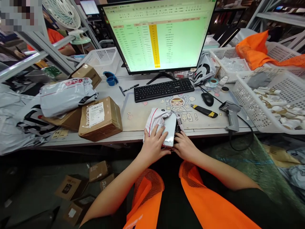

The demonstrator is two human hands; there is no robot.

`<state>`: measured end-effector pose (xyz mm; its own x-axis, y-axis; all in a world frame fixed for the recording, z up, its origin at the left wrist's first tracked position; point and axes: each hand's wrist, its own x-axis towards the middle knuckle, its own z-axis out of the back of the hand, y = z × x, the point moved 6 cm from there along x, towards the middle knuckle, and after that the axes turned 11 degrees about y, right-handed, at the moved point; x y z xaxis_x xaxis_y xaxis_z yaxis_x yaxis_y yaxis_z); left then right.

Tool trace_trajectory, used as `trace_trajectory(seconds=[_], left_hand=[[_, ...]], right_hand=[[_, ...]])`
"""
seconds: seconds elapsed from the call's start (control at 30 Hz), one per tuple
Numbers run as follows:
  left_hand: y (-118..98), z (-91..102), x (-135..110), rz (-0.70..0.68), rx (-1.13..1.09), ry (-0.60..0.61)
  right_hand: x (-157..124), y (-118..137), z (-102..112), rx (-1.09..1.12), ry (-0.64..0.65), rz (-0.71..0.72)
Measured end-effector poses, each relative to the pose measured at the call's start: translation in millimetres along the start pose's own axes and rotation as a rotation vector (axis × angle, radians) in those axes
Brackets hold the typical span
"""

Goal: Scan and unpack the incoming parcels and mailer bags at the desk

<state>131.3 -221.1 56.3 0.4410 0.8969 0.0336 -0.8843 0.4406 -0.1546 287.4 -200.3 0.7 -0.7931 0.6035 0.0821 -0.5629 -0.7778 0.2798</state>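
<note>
A white plastic mailer bag (156, 118) lies torn open at the desk's front edge, with a flat white box (171, 128) showing through the opening. My left hand (153, 144) grips the bag from the left, its fingers spread over the plastic and the box's edge and its thumb at the near end. On the other side, my right hand (187, 147) holds the bag's dark inner edge by the box, fingers bent. A yellow-and-black utility knife (204, 111) rests on the desk mat to the right, apart from both hands.
A keyboard (164, 90), mouse (207, 99) and barcode scanner (231, 114) stand beyond and right of the package. Cardboard boxes (111, 116) and bagged parcels (64, 97) pile up at left. A white basket (247, 105) of small items stands right. A monitor (154, 38) rises behind.
</note>
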Motion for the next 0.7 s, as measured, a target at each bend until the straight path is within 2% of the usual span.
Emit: trace_trajectory(seconds=[0.13, 0.23, 0.3, 0.43, 0.5, 0.57, 0.63, 0.7], left_hand=[[8, -0.1, 10, 0.033, -0.022, -0.017], [14, 3.4, 9, 0.066, -0.052, -0.024], [17, 5.1, 6, 0.088, -0.056, -0.038], [26, 4.3, 5, 0.094, -0.09, -0.054], [32, 4.5, 6, 0.05, -0.124, -0.055], [38, 6.6, 3, -0.005, -0.172, -0.064], [45, 10.2, -4, -0.063, -0.228, -0.108], [52, 15.0, -16, -0.063, -0.278, -0.236]], right_hand=[[-3, 1, -7, -0.036, -0.084, -0.008], [-3, 0, -12, 0.023, -0.127, 0.03], [-3, -4, -14, 0.089, -0.215, 0.025], [-6, -19, -18, 0.183, -0.443, -0.095], [-4, -23, -17, 0.133, -0.469, -0.13], [5, -19, -12, 0.057, -0.392, -0.051], [15, -11, -1, 0.015, -0.292, 0.129], [23, -3, 20, 0.036, -0.276, 0.31]])
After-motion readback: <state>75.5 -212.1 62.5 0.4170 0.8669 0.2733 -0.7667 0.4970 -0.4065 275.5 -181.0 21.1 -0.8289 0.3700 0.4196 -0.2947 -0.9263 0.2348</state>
